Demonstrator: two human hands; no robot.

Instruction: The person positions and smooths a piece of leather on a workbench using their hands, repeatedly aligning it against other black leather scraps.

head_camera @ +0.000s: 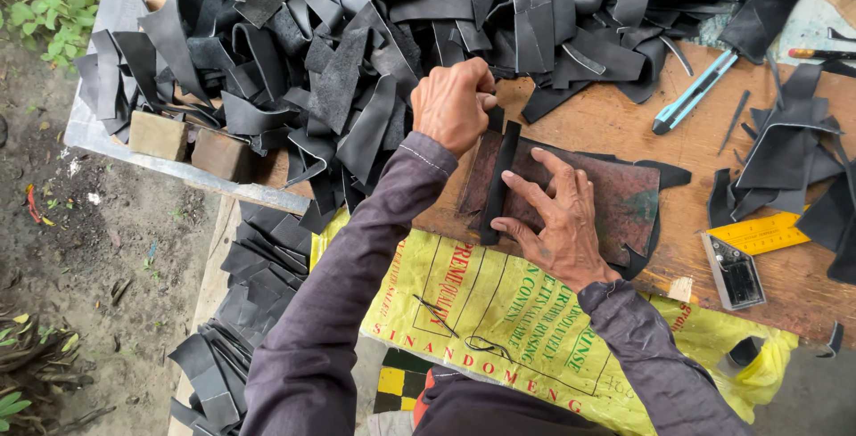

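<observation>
Pressing a black strip (497, 182) onto a brown sheet (615, 195) at frame centre, the right hand (553, 222) lay with fingers spread. The left hand (453, 104), fingers pinching the strip's top, suggested trimming in hand; steady alignment would matter next.

The person wears a purple-grey top with long sleeves (357, 258) (a bit wrinkled); both hands are bare.

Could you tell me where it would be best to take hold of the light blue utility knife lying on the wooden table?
Probably around the middle of the utility knife's long blue handle, coming from above with fingers across its width. It lies flat and slanted on the wooden table, its upper end tucked under a black strip, so the bare middle is clearest, and the lower tip is best avoided.
</observation>
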